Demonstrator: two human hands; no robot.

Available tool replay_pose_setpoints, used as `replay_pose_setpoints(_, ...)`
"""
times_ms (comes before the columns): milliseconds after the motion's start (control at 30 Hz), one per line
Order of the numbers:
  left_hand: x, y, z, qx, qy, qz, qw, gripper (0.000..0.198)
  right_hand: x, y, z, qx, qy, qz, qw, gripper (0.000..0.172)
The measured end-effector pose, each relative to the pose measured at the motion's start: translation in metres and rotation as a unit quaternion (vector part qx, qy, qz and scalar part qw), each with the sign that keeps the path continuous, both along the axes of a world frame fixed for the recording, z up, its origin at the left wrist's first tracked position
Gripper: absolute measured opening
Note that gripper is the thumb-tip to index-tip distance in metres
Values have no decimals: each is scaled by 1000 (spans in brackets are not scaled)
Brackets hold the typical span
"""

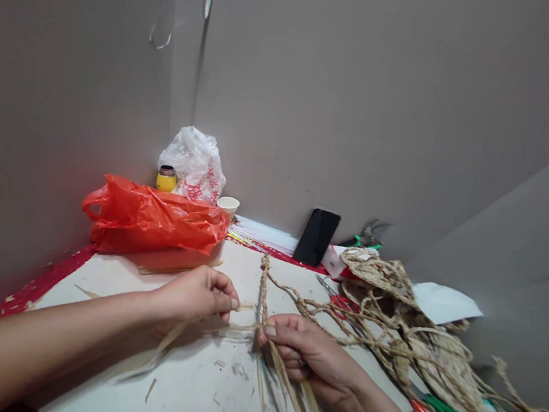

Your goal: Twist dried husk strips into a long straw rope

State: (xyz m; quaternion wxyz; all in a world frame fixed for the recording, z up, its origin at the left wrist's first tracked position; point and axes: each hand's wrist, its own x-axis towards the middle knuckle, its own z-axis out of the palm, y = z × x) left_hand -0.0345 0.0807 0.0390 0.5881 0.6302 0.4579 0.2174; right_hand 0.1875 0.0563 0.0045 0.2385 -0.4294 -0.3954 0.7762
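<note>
- The right hand (308,358) pinches the lower end of a straw-coloured braid (264,294) at a white-topped desk (195,388).
- Left of the braid, the left hand (205,297) grips 1 pale strip (245,306) between thumb and fingers.
- Right of the braid: red-handled scissors (345,305), heaped cords (426,340).
- Beyond the braid: a red bag (154,217) to the left, a black phone (317,236) to the right.

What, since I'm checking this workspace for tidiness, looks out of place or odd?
Nothing looks seriously wrong. The yellow flask, partly hidden by the red plastic bag, appears uncapped, its dark mouth showing. A loose fibre scrap lies on the white work surface, apart from the braid, like stray litter.
</note>
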Motion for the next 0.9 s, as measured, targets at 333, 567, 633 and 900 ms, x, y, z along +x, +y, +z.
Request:
replay_pose_setpoints(333, 33, -14, -31, 28, -40, 27, 998, 18, 2, 1, -2, -14, 24, -9, 1000, 26)
replay_pose_setpoints(567, 40, -13, -36, -109, -157, 26, 981, 28, 0, 2, 0, -10, 28, -8, 1000, 28)
replay_pose_setpoints(633, 38, -11, -36, -118, -161, 8, 980, 31, 0, 2, 0, -10, 25, -5, 1000, 29)
replay_pose_setpoints(900, 38, -8, -35, -89, -100, -16, 991, 20, 1, 1, -3, -7, 30, 10, 999, 28)
